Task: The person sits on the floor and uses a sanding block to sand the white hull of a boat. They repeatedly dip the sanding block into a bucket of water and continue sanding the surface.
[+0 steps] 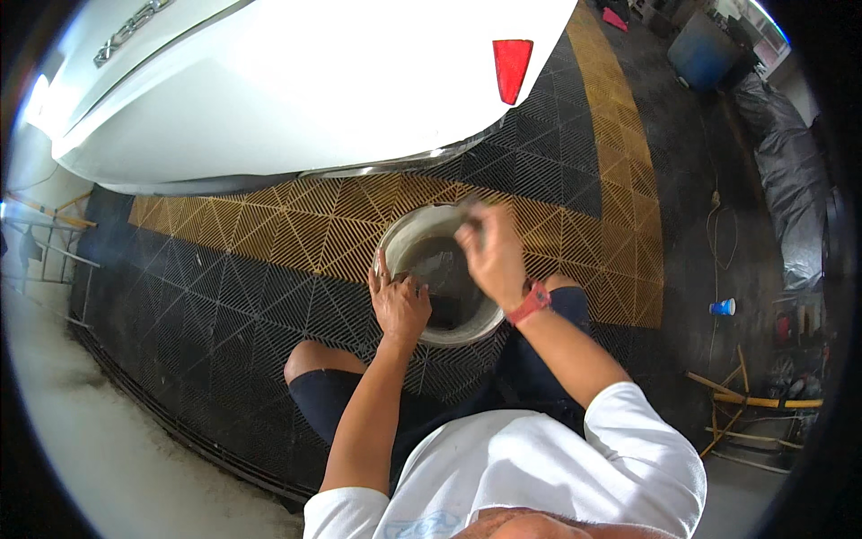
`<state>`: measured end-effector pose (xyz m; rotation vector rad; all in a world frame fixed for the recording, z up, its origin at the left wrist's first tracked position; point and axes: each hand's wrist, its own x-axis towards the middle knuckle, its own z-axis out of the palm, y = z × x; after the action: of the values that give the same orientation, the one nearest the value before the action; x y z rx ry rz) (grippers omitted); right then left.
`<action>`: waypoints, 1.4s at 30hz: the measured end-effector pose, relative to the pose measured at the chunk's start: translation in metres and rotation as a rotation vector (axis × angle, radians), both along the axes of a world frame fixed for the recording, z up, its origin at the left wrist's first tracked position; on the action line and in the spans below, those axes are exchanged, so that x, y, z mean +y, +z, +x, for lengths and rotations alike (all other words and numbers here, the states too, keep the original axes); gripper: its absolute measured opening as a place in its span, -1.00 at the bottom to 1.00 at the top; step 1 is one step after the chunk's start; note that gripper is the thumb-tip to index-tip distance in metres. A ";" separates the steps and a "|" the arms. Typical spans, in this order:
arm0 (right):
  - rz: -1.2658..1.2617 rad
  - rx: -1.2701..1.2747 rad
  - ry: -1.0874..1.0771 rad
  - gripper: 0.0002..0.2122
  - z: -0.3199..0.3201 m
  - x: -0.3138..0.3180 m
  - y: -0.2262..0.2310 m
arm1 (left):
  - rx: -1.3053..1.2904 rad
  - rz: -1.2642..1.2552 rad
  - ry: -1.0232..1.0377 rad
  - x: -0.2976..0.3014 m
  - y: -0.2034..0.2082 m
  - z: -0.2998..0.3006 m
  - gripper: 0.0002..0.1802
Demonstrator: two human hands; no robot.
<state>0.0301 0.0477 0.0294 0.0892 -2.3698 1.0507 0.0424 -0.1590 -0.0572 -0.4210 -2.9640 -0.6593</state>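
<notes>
Between my knees is a round, pale grey, hollow piece [407, 232] that looks like a wheel rim, with a dark inside. My left hand [401, 307] holds its left edge, the index finger stretched along the outside and the other fingers bent over the inner side. Over the far right part of the rim is my right hand [496, 259], smeared by motion. Its fingers are closed around a small dark thing [470, 210] whose kind I cannot make out. A red watch [528, 304] is on my right wrist.
A white car [269, 99] with a red reflector [513, 71] stands just beyond the rim. Black and yellow tiles [620, 180] cover the floor. A blue cup [722, 307], a yellow-barred stand [763, 402] and a blue barrel [705, 52] are at right; another stand [54, 225] is at left.
</notes>
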 end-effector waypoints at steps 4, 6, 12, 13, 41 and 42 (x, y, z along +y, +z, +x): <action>0.611 -0.950 0.420 -0.61 -0.023 -0.012 -0.128 | 0.053 -0.046 -0.015 0.012 0.003 0.000 -0.77; 0.694 -1.158 0.388 -0.60 -0.041 -0.013 -0.154 | 0.037 0.024 0.003 0.008 0.006 0.001 -0.76; 0.521 -1.321 0.194 -0.64 -0.036 -0.034 -0.292 | -0.023 -0.017 0.018 0.011 0.010 0.004 -0.77; 0.539 -1.345 0.234 -0.64 -0.030 -0.029 -0.312 | 0.000 -0.003 0.017 0.011 0.009 0.006 -0.79; -0.442 -0.508 0.393 -0.61 0.011 0.071 0.038 | 0.532 -0.216 -0.380 0.010 0.230 -0.065 -0.54; -0.572 -0.553 0.351 -0.55 0.009 0.069 0.012 | 0.655 -0.301 -0.396 0.009 0.253 -0.074 -0.48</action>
<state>0.0396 0.1166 0.0410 0.0007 -2.4515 2.1127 -0.0320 -0.1495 0.1959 -1.0342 -2.3545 -0.0512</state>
